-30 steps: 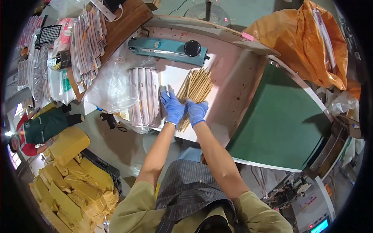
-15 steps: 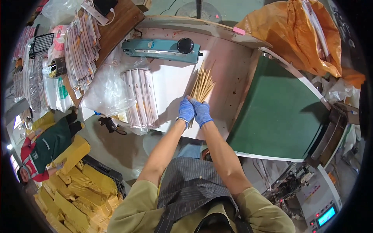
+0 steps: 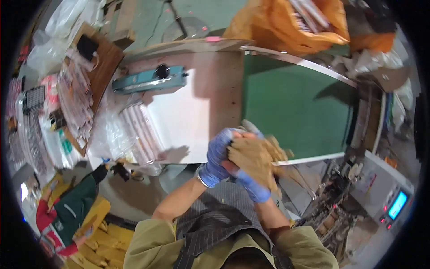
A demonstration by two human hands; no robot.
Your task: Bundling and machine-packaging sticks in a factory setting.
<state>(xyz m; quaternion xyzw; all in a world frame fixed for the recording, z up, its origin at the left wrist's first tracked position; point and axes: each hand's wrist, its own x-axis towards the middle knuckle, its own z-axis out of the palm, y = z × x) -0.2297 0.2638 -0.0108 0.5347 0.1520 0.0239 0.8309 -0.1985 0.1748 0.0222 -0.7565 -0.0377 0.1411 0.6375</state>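
A bundle of thin tan sticks (image 3: 253,154) is held between my two gloved hands, tilted and smeared by motion, with its ends to the right. My left hand (image 3: 218,152), in a blue glove, closes on the bundle's left side. Under and behind the sticks is my right hand (image 3: 253,184), also in a blue glove; the bundle hides most of its fingers. Both hands are above the near edge of the white table (image 3: 190,125), close to the left corner of the green conveyor belt (image 3: 295,107).
A teal sealer-like device (image 3: 150,81) stands at the table's back left. Clear-wrapped flat packs (image 3: 142,132) and plastic bags (image 3: 109,134) lie at left. An orange sack (image 3: 268,22) stands beyond the belt. A machine with a lit screen (image 3: 396,205) is at right. Another person (image 3: 67,210) is at far left.
My hands have come nearer and turned the bundle from pointing away to pointing right. The view has shifted right, so the table and belt appear further left.
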